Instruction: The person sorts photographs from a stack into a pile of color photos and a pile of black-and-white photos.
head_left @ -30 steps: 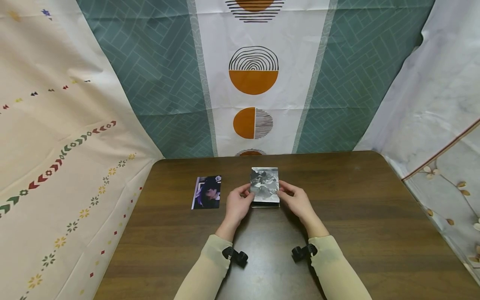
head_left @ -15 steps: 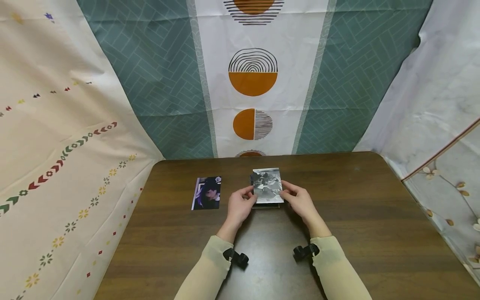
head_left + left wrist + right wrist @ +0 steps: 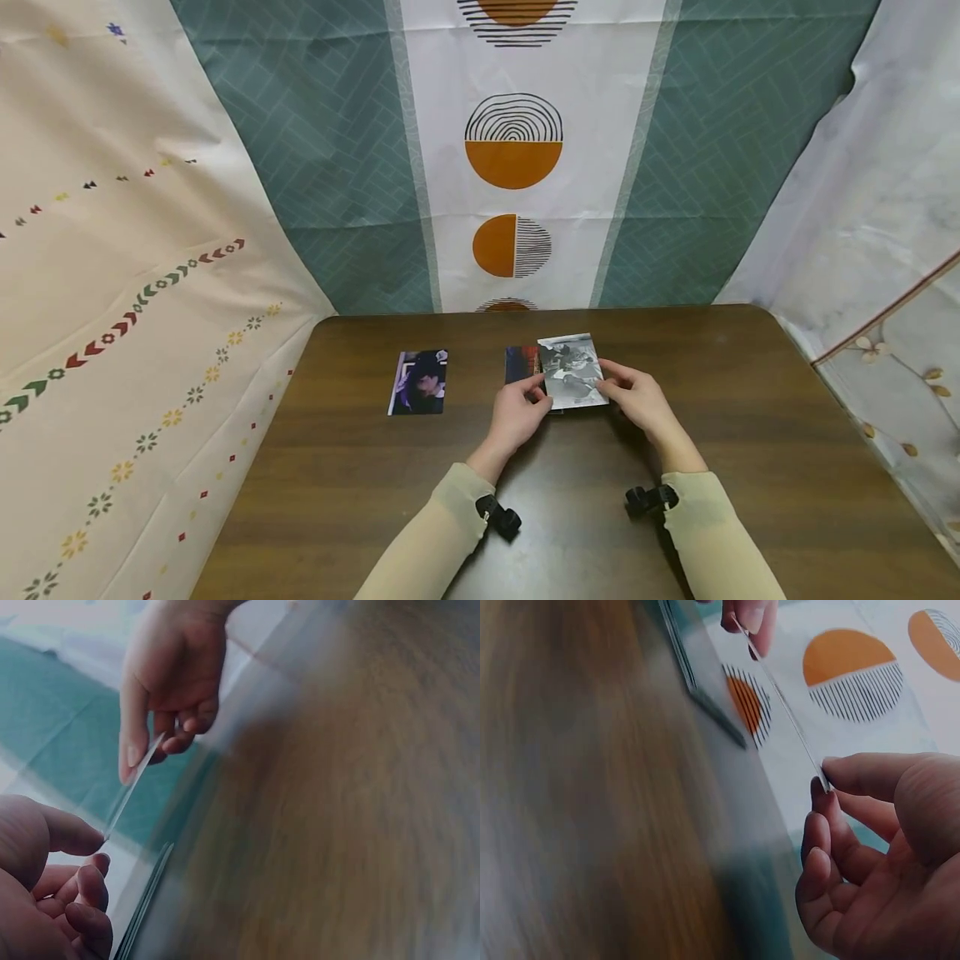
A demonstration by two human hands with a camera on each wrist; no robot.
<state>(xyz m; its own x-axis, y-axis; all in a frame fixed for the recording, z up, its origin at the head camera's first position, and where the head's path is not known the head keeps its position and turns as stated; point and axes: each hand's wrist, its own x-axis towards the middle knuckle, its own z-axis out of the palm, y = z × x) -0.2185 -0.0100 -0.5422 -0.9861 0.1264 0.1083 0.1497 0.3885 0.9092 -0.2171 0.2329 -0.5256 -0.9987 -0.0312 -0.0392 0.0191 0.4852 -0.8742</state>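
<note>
A black-and-white photo print (image 3: 573, 372) is held up between both hands, tilted slightly. My left hand (image 3: 519, 414) pinches its lower left edge, and my right hand (image 3: 637, 402) pinches its right edge. Edge-on, the photo is a thin strip (image 3: 131, 791) in the left wrist view, raised off the table. Beneath and to its left lies a small stack of prints (image 3: 522, 363), a dark blue and red picture showing on top; the raised photo hides the rest. The right wrist view shows that stack's edges (image 3: 681, 656) on the table.
Another photo (image 3: 418, 382), purple and dark with a person pictured on it, lies flat to the left. The brown wooden table (image 3: 750, 442) meets a teal and white patterned cloth (image 3: 517, 50) at its back edge. Patterned cloths hang at both sides.
The black-and-white photo has come off the stack and shifted right with both hands, uncovering the blue and red print at the left. The purple photo stays put on the table.
</note>
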